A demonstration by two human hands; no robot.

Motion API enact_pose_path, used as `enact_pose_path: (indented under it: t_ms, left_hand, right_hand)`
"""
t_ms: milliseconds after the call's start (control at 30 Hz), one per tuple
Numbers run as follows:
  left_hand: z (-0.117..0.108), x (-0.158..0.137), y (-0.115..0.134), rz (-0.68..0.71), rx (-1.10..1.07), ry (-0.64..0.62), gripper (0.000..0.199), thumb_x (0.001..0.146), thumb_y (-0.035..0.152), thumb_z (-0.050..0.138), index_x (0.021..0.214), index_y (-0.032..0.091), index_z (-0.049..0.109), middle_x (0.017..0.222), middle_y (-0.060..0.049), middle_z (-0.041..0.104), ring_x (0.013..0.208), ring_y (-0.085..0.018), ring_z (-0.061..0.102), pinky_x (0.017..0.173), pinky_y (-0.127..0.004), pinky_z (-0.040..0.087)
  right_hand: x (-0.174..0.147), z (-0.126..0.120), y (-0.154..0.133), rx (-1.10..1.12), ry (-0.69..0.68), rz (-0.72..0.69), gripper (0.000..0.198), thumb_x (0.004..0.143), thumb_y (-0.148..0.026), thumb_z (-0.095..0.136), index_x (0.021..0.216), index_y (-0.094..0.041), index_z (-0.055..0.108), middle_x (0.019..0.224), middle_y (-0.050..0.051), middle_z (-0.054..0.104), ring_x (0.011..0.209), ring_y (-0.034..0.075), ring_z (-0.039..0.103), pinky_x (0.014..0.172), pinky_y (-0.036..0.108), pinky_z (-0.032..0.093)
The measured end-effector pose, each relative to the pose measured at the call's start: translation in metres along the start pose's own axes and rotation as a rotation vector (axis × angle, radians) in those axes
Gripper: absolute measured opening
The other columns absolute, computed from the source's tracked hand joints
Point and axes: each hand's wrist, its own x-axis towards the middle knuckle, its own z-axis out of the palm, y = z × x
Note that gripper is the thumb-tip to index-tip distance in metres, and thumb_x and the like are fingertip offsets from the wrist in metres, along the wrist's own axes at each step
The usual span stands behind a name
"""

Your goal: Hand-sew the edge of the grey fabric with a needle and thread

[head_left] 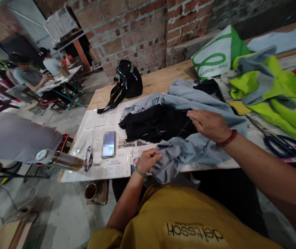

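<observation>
My left hand (147,161) is closed at the near table edge, thumb and fingers pinching the bunched edge of a grey cloth (197,149). My right hand (208,124), with a red bracelet at its wrist, is raised over the cloth with its fingertips pressed together. From those fingertips a thin thread (183,127) slants down to the left toward the grey cloth. Whether a needle is also between the fingers cannot be made out. Behind the thread lies a black cloth (148,125) with light loose threads on it, resting on more grey fabric.
Newspaper (85,133) covers the table, with a phone (109,144), glasses (88,159) and a steel flask (59,159) at left. A black bag (130,81) stands behind. Large scissors (280,141), a yellow-green garment (280,86) and a green-white bag (215,57) lie right. A person sits left.
</observation>
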Motion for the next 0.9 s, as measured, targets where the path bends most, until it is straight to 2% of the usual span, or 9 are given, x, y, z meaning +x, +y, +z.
enact_pose_path:
  t_ms: [100,200,333,500,700,800,900]
  left_hand:
    - [0.000,0.000,0.000,-0.002,-0.024,0.003,0.025,0.068,0.035,0.069,0.079,0.013,0.071,0.070,-0.001,0.065,0.064,-0.010,0.054,0.064,-0.021,0.043]
    - [0.000,0.000,0.000,-0.002,-0.037,0.014,0.026,0.067,0.036,0.070,0.077,0.013,0.071,0.070,-0.001,0.065,0.064,-0.011,0.054,0.063,-0.022,0.044]
    - [0.000,0.001,-0.003,-0.012,-0.046,0.026,0.028,0.066,0.039,0.071,0.077,0.013,0.071,0.069,-0.001,0.064,0.063,-0.011,0.054,0.062,-0.022,0.043]
    - [-0.002,0.002,-0.005,0.010,-0.020,0.050,0.024,0.066,0.034,0.071,0.077,0.013,0.071,0.068,0.000,0.064,0.062,-0.010,0.052,0.062,-0.022,0.042]
    - [-0.003,0.003,-0.008,0.027,0.002,0.082,0.021,0.067,0.031,0.070,0.078,0.013,0.071,0.066,0.000,0.062,0.060,-0.009,0.050,0.059,-0.021,0.040]
    - [-0.004,0.004,-0.009,0.045,0.010,0.088,0.020,0.067,0.031,0.070,0.077,0.014,0.071,0.068,0.000,0.064,0.063,-0.010,0.051,0.060,-0.021,0.042]
    - [-0.004,0.004,-0.009,0.051,0.012,0.081,0.019,0.068,0.030,0.069,0.078,0.014,0.071,0.070,0.000,0.065,0.064,-0.010,0.053,0.062,-0.022,0.044]
  right_hand:
    - [0.000,0.002,-0.004,0.056,-0.009,0.054,0.018,0.090,-0.020,0.047,0.100,-0.018,0.061,0.098,0.007,0.070,0.091,0.018,0.066,0.081,0.031,0.054]
    - [-0.003,0.007,-0.016,0.186,-0.039,0.187,0.020,0.091,-0.024,0.044,0.098,-0.019,0.062,0.094,0.007,0.070,0.086,0.018,0.066,0.076,0.031,0.054]
    - [-0.013,0.020,-0.049,0.462,-0.097,0.378,0.020,0.090,-0.027,0.044,0.096,-0.020,0.062,0.079,0.002,0.068,0.067,0.013,0.064,0.062,0.025,0.051]
    - [-0.027,0.039,-0.085,0.753,-0.226,0.583,0.021,0.088,-0.030,0.044,0.095,-0.020,0.061,0.070,0.001,0.065,0.050,0.010,0.056,0.051,0.022,0.045]
    - [-0.034,0.044,-0.081,0.887,-0.243,0.893,0.027,0.085,-0.041,0.046,0.093,-0.019,0.060,0.065,-0.001,0.059,0.041,0.009,0.049,0.041,0.022,0.040]
    - [-0.036,0.041,-0.075,0.896,-0.248,0.941,0.027,0.084,-0.042,0.047,0.092,-0.019,0.060,0.065,-0.002,0.058,0.040,0.007,0.047,0.040,0.021,0.038]
    - [-0.038,0.041,-0.074,0.892,-0.311,0.928,0.028,0.083,-0.040,0.047,0.094,-0.019,0.062,0.067,-0.001,0.059,0.039,0.007,0.046,0.040,0.021,0.037]
